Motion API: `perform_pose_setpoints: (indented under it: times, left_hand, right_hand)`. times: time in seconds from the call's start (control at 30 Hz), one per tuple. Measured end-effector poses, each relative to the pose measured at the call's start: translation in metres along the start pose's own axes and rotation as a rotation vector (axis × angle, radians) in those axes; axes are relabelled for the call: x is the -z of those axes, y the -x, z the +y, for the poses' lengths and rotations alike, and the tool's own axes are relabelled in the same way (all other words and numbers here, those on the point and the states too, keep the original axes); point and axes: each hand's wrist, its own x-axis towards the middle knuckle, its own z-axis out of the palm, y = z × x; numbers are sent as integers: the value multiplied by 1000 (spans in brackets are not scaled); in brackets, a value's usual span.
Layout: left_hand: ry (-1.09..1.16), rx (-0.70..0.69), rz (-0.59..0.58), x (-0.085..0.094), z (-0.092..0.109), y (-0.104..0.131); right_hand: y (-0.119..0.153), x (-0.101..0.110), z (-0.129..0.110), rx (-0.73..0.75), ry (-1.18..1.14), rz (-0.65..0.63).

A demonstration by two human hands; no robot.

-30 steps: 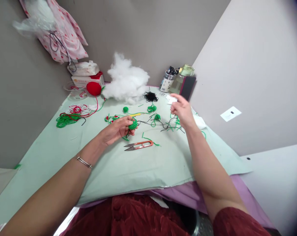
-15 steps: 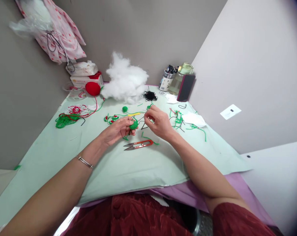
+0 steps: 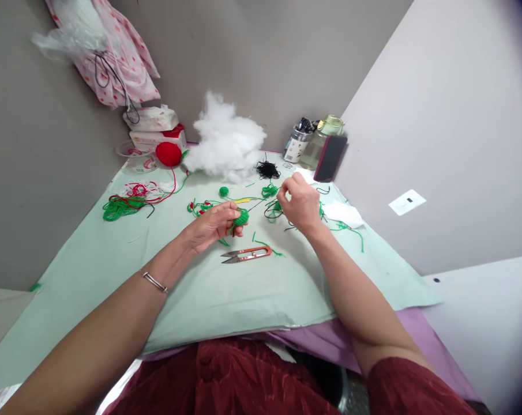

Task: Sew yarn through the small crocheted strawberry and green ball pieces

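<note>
My left hand is closed round a small green crocheted ball, with the thumb and fingers at its sides. A dark strand of yarn runs from this ball toward my right hand. The right fingers are pinched together on the strand; whether a needle is there too is too small to tell. Orange-handled thread snips lie on the table below the hands, blades pointing left. Behind my left hand are a yellow-handled crochet hook and red-and-green crocheted pieces.
White stuffing is heaped at the back, beside a black yarn tangle. At left lie green yarn and a red ball. A phone leans against a bottle at back right, near white paper.
My right hand has moved right and slightly up, away from the left, and the dark strand now stretches between them. My left hand keeps hold of the green ball. The view has shifted slightly.
</note>
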Motion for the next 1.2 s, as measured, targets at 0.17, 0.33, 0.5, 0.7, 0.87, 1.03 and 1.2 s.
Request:
perform_pose_setpoints:
  times: [0.17, 0.33, 0.5, 0.7, 0.87, 1.03, 1.2]
  left_hand:
    - [-7, 6, 11, -3, -1, 0]
    - [24, -18, 149, 1, -7, -1]
    - [16, -96, 186, -3, -17, -4]
    - [-43, -139, 243, -10, -25, -5]
    - [-152, -228, 318, -9, -27, -8]
    - [-100, -215, 247, -9, -22, -5]
    - [-175, -196, 177, -12, -17, -1]
  right_hand:
    - [-8, 4, 14, -161, -186, 33]
    - [-6, 14, 11, -436, -853, -186]
    - [9, 19, -20, -425, -1203, -548]
    - [16, 10, -46, -397, -1112, -562]
    - [16, 6, -44, -386, -1089, -595]
    - [17, 6, -45, -365, -1127, -598]
    - [14, 13, -51, -328, -1117, -697]
